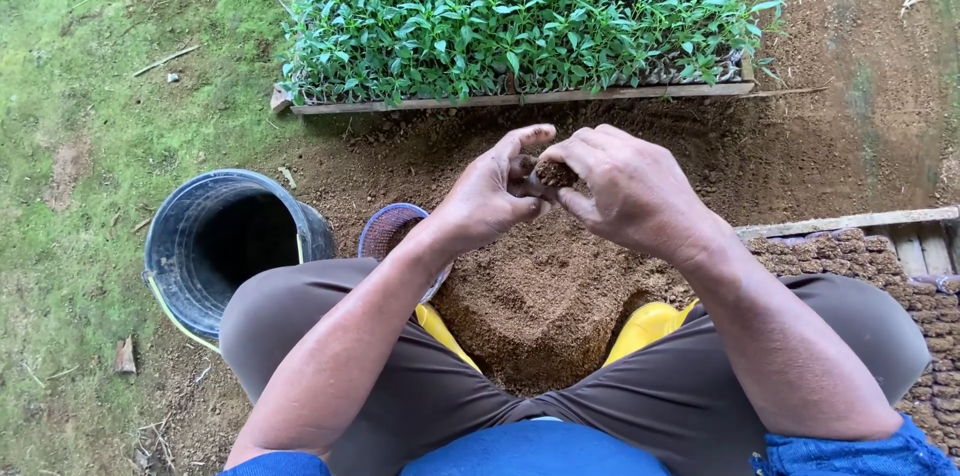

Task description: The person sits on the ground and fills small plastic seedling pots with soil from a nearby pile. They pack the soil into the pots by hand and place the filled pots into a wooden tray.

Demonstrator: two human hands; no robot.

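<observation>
My left hand (490,191) and my right hand (625,186) meet over a heap of brown soil (545,296) between my knees. Together they grip a small soil-filled pot (553,174), its dark top showing between the fingers. Left thumb and fingers curl on its left side, right fingers wrap its right side. The lower part of the pot is hidden by my fingers.
A wooden tray of green seedlings (520,16) stands ahead. A dark empty bucket (215,241) lies at left beside a small mesh basket (392,228). A wooden tray with rows of soil-filled pots (900,266) sits at right. Yellow boots (650,321) flank the heap. Grass covers the left.
</observation>
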